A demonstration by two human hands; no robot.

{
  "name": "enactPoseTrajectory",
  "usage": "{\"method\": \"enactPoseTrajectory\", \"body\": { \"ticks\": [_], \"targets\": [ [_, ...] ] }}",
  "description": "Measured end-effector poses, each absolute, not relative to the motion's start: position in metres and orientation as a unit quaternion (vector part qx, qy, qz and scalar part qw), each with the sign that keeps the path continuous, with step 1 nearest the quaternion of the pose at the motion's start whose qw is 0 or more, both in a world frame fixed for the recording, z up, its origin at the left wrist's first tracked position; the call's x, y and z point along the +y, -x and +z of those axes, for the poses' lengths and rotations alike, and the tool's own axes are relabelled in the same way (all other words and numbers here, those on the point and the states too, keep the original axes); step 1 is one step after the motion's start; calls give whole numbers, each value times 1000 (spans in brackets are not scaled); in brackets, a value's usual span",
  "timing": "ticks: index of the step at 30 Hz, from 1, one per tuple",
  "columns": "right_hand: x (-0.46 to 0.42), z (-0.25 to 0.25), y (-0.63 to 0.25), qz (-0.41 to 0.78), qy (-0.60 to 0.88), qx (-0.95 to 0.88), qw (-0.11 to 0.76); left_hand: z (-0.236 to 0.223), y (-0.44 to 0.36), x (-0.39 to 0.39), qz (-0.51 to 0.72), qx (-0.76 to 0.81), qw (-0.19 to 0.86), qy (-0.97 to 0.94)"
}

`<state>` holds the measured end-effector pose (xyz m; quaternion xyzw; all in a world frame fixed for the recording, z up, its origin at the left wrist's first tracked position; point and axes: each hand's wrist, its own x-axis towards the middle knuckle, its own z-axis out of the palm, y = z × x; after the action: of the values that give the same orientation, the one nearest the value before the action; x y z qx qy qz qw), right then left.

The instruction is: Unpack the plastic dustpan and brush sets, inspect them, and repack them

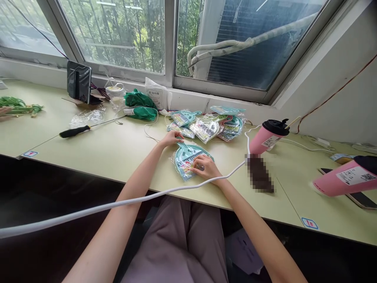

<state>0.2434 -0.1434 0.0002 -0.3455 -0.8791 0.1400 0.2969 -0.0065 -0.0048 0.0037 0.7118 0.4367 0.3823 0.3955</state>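
A small teal dustpan-and-brush set (pixel 181 159) in clear wrap lies on the table in front of me, handle pointing away. My left hand (pixel 171 138) is closed around the end of its handle. Curled over the pan's right side, my right hand (pixel 207 167) presses its fingers together on the wrapped front; exactly what the fingertips pinch is hidden. Just beyond my hands is a pile of similar wrapped dustpan sets (pixel 206 127), mostly teal with some green and pink edges.
A white cable (pixel 147 198) crosses above my forearms. Pink cups (pixel 260 139) stand at right, near a blurred dark patch (pixel 261 173). To the left lie a screwdriver (pixel 75 131), green bags (pixel 141 104), a propped phone (pixel 79 80) and green vegetables (pixel 20 106) by another person's hand (pixel 4 112).
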Motion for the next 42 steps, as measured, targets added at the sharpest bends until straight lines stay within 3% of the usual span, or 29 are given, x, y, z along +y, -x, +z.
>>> {"method": "enactPoseTrajectory", "body": {
  "ticks": [7,17,27,31,34,39,42],
  "targets": [
    [-142,-3,-245,211,338,-860,319,1,10,-5,369,435,389,-723],
    [-145,6,-257,166,347,-859,339,8,35,-5,388,462,367,-709],
    [-146,5,-261,60,401,-880,247,6,73,-9,438,519,370,-634],
    [-148,6,-258,52,402,-860,311,13,70,-13,449,515,356,-637],
    [-148,6,-256,96,414,-829,363,24,59,-17,484,480,338,-650],
    [-143,3,-255,213,493,-786,305,45,42,-27,556,433,301,-642],
    [-138,2,-255,297,503,-735,345,53,35,-31,589,414,302,-625]
  ]
}}
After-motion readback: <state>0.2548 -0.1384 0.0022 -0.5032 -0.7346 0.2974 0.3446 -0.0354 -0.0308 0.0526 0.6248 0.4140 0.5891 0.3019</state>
